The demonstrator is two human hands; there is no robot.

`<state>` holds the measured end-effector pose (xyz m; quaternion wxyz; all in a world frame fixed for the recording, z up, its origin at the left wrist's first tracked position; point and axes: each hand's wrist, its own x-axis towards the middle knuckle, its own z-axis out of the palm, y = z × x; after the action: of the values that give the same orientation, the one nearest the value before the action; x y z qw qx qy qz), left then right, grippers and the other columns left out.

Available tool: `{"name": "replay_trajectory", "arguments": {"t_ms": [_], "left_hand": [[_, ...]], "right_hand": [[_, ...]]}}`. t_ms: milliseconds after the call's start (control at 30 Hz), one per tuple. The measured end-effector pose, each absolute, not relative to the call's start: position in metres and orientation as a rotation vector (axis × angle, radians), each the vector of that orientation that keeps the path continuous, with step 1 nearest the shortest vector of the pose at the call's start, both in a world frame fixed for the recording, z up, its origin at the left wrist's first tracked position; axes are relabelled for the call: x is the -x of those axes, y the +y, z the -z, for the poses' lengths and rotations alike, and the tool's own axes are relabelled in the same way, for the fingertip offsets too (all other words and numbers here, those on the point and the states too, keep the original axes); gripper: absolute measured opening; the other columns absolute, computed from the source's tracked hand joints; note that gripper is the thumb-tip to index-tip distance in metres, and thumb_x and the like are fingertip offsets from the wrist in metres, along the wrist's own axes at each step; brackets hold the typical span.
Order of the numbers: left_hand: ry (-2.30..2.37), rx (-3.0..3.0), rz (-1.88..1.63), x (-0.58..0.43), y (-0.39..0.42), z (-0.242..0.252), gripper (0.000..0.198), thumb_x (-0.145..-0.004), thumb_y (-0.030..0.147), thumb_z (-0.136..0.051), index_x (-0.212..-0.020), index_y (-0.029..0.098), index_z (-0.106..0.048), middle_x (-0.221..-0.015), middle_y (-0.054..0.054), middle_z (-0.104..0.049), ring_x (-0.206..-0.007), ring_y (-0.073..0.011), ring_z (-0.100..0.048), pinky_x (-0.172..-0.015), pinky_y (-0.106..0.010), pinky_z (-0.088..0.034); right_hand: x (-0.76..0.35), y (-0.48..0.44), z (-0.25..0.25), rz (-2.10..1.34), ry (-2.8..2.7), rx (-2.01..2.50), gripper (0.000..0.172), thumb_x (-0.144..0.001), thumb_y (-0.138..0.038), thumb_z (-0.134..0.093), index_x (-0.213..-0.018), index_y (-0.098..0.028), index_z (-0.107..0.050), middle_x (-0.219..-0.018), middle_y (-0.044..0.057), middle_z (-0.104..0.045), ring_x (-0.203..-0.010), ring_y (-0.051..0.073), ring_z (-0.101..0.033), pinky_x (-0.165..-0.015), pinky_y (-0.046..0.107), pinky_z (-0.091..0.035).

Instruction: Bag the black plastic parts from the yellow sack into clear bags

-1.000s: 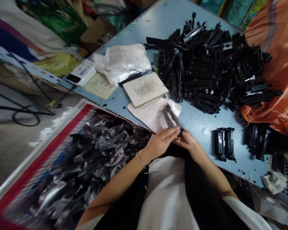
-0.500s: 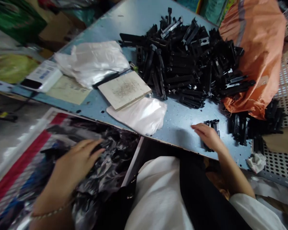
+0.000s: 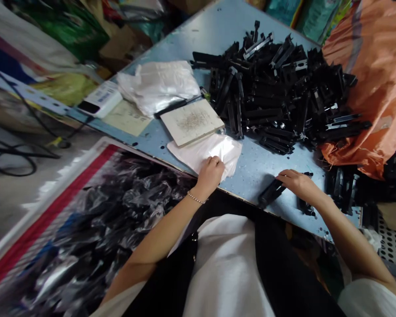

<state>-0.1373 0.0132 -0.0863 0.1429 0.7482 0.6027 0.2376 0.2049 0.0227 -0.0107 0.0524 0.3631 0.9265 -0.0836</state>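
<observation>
My left hand point(image 3: 211, 171) rests on the near edge of a stack of clear plastic bags point(image 3: 229, 152), its fingers curled in a pinch on the film. How many bags the fingertips have is not visible. My right hand point(image 3: 295, 182) is closed round one end of a black plastic part point(image 3: 269, 192), which lies slanted near the table's front edge. Several similar black parts point(image 3: 306, 204) sit just to the right, partly under that hand. A flat board point(image 3: 193, 123) with a dark, speckled patch lies on the back of the bag stack.
A big heap of black parts point(image 3: 267, 97) covers the table's point(image 3: 218, 26) back right, beside an orange sack point(image 3: 376, 88). More bags point(image 3: 165, 83) and a white box-like device point(image 3: 102, 99) stand at the left. Below, a red-banded bin point(image 3: 95, 171) holds bagged black parts.
My left hand has moved up and right from over the bin to the plastic bags. My right hand now grips a black part, pulled left from the small group. The view has shifted left.
</observation>
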Motion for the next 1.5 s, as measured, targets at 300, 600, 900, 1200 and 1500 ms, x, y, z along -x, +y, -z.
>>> {"name": "replay_trajectory", "arguments": {"t_ms": [300,600,900,1200,1500], "left_hand": [[1.498,-1.282,-1.021,0.172,0.036,0.091,0.006,-0.082,0.021,-0.059,-0.082,0.017,-0.063,-0.072,0.0,-0.068,-0.066,-0.0143,-0.064,-0.062,-0.026,-0.051],[1.551,-1.875,-1.061,0.183,0.021,0.09,0.044,-0.091,0.015,-0.044,-0.131,0.016,-0.061,-0.136,-0.012,-0.061,-0.128,-0.0216,-0.057,-0.113,-0.042,-0.044],[1.002,-2.469,-1.054,0.139,-0.036,0.054,0.064,-0.096,0.004,-0.038,-0.156,0.023,-0.027,-0.139,-0.01,-0.06,-0.128,-0.0169,-0.058,-0.106,-0.035,-0.053],[1.18,-2.524,-0.871,0.146,-0.074,0.024,0.051,-0.096,0.015,-0.049,-0.146,0.022,-0.044,-0.127,-0.01,-0.066,-0.114,-0.0207,-0.065,-0.103,-0.035,-0.054],[2.034,-1.909,-0.284,0.307,-0.063,0.081,0.027,-0.085,0.036,-0.052,-0.098,0.024,-0.071,-0.111,-0.008,-0.072,-0.101,-0.0324,-0.069,-0.087,-0.047,-0.057]], "right_hand": [[-0.15,0.001,0.043,2.432,1.912,-1.702,0.031,-0.079,-0.045,-0.072,-0.082,-0.015,-0.072,-0.064,0.001,-0.063,-0.053,0.011,-0.055,-0.051,0.022,-0.046],[-0.052,-0.011,0.092,3.369,0.19,-1.113,0.027,-0.079,-0.028,-0.075,-0.096,-0.009,-0.066,-0.072,0.003,-0.066,-0.049,0.003,-0.044,-0.038,0.009,-0.037],[-0.032,-0.022,0.102,3.322,0.726,-1.81,0.023,-0.07,-0.026,-0.08,-0.075,-0.018,-0.059,-0.066,-0.001,-0.062,-0.059,0.009,-0.056,-0.054,0.019,-0.052],[-0.058,-0.047,0.055,2.667,2.037,-1.714,0.033,-0.083,-0.035,-0.069,-0.113,-0.021,-0.071,-0.092,0.001,-0.073,-0.083,0.016,-0.065,-0.081,0.031,-0.054],[-0.238,-0.018,0.016,0.437,2.685,-1.985,0.046,-0.092,-0.008,-0.039,-0.125,-0.021,-0.068,-0.123,0.013,-0.066,-0.113,0.028,-0.059,-0.097,0.047,-0.05]]}}
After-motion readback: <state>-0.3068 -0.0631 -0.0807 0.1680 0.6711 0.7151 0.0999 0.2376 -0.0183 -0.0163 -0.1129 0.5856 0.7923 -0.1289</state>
